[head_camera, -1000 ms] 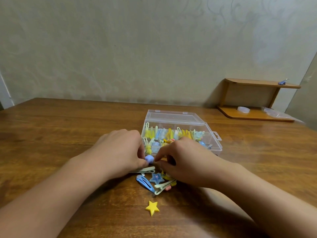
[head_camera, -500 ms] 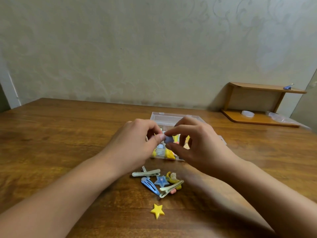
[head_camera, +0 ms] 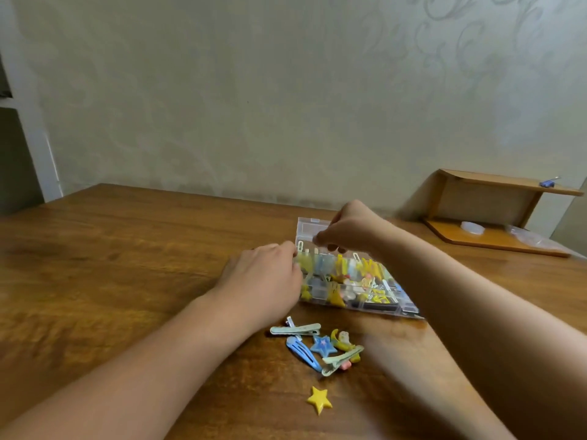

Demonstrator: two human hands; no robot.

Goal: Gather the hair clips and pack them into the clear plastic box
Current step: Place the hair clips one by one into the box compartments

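The clear plastic box [head_camera: 409, 308] lies open mid-table, its compartments packed with yellow, blue and white hair clips. My left hand [head_camera: 263, 281] presses against the box's left wall, fingers curled on its corner. My right hand [head_camera: 349, 231] hovers over the back row with fingers pinched downward; the small blue clip between them is hidden by the fingertips. In front of the box lie loose clips: a pale green alligator clip [head_camera: 295, 329], a blue snap clip [head_camera: 301, 352], a blue star [head_camera: 323, 345], a yellow banana-shaped clip [head_camera: 343, 341], another green clip [head_camera: 341, 360] and a yellow star [head_camera: 319, 399].
A small wooden shelf [head_camera: 495, 214] stands at the back right against the wall, with a blue clip [head_camera: 548, 183] on top and clear plastic items on its base. The wooden table [head_camera: 127, 265] stretches left and toward me.
Both hands lifted a small blue clip from the loose pile. My right hand has carried it over the box's back row; my left hand has dropped to the box's left side.
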